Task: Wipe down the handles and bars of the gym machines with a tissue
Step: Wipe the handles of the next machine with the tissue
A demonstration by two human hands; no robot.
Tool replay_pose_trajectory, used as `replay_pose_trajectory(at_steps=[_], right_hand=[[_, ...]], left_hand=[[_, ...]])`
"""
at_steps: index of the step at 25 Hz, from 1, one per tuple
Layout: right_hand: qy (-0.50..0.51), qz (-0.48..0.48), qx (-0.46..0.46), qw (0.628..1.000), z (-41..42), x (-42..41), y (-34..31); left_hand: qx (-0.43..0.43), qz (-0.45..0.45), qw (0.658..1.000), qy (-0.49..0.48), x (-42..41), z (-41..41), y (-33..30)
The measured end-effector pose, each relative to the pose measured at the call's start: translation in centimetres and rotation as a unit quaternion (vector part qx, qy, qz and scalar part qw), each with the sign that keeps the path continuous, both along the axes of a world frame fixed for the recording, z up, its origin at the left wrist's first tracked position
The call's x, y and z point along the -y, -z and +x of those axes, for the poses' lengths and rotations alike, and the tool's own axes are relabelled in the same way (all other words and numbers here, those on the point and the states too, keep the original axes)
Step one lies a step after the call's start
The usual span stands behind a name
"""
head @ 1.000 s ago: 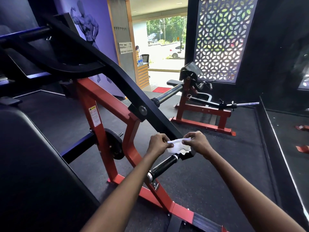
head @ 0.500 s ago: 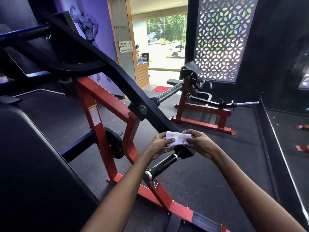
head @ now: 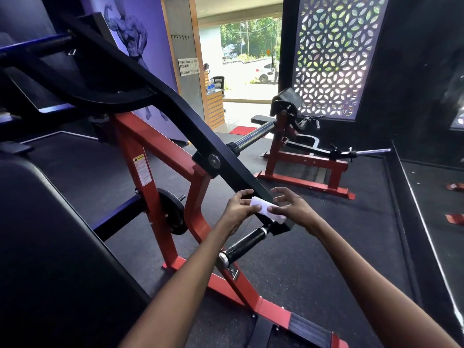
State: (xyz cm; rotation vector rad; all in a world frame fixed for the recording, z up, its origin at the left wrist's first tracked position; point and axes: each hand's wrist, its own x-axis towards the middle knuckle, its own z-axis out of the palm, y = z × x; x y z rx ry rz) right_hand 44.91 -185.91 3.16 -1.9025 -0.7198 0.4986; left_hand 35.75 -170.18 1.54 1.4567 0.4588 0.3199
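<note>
A white tissue [head: 263,208] lies flat on the lower end of the machine's black lever arm [head: 200,136]. My left hand [head: 238,205] pinches the tissue's left edge. My right hand [head: 288,204] presses the tissue onto the arm with its thumb, the other fingers spread above it. Below the hands, the black padded handle [head: 247,243] with chrome collars sticks out toward me from the arm's end block.
The machine's red frame [head: 140,151] and a small weight plate [head: 173,214] stand left of the hands, with a black seat pad [head: 50,247] at the near left. A second red machine [head: 301,156] stands behind. A raised black ledge [head: 414,222] runs along the right.
Both hands lifted the tissue from the handle's end up onto the black lever arm and spread it flat there. The right hand's fingers have opened out.
</note>
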Motion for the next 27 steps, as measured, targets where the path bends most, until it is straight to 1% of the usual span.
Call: replay_pose_trajectory(at_steps=[1,2,5,6,9,12,13,16,17,19,21,23,24,26,27], right_hand=[[-0.019,-0.024,0.016,0.999,-0.1,0.0,-0.1],[-0.026,-0.024,0.015,0.999,-0.3,0.0,-0.3],[0.015,0.053,-0.058,0.997,-1.0,-0.3,0.1],[0.029,0.065,-0.068,0.995,-1.1,-0.4,0.5],[0.045,0.058,-0.057,0.996,-1.1,-0.7,1.6],[0.054,0.048,-0.031,0.997,-1.1,-0.8,1.7],[0.055,0.050,-0.033,0.997,-1.1,-0.9,1.6],[0.044,0.048,-0.059,0.996,-1.1,-1.0,1.4],[0.047,0.032,-0.044,0.997,-1.1,-1.1,1.4],[0.058,-0.005,0.021,0.998,-1.4,-1.3,1.1],[0.072,-0.043,0.102,0.991,-1.6,-1.8,0.8],[0.073,-0.058,0.142,0.985,-1.4,-2.2,0.9],[0.067,-0.045,0.127,0.989,-1.3,-2.4,1.2],[0.050,0.023,0.026,0.998,-1.3,-2.6,1.8],[0.042,0.062,-0.032,0.997,-1.3,-2.6,2.2]], left_hand=[[0.005,0.006,1.000,-0.001,0.2,0.0,-0.1],[0.008,-0.002,1.000,-0.006,0.4,0.1,-0.1],[-0.024,-0.082,0.996,0.004,1.5,0.0,-0.4],[-0.032,-0.084,0.996,0.012,1.9,0.0,-0.1],[-0.038,0.002,0.999,-0.012,2.4,0.0,0.8],[-0.043,0.021,0.999,-0.003,2.1,0.2,1.1],[-0.046,0.036,0.998,-0.001,1.9,0.2,1.1],[-0.039,0.129,0.991,-0.019,1.6,0.1,1.1],[-0.035,0.164,0.986,-0.022,1.6,0.1,1.0],[-0.024,0.228,0.973,-0.016,1.5,0.0,0.7],[-0.020,0.277,0.961,-0.004,1.2,0.2,0.6],[-0.023,0.315,0.949,-0.009,0.8,0.4,0.9],[-0.023,0.317,0.948,-0.017,0.7,0.5,1.1],[-0.023,0.287,0.957,-0.034,0.4,0.7,1.3],[-0.028,0.265,0.963,-0.040,0.2,0.7,1.4]])
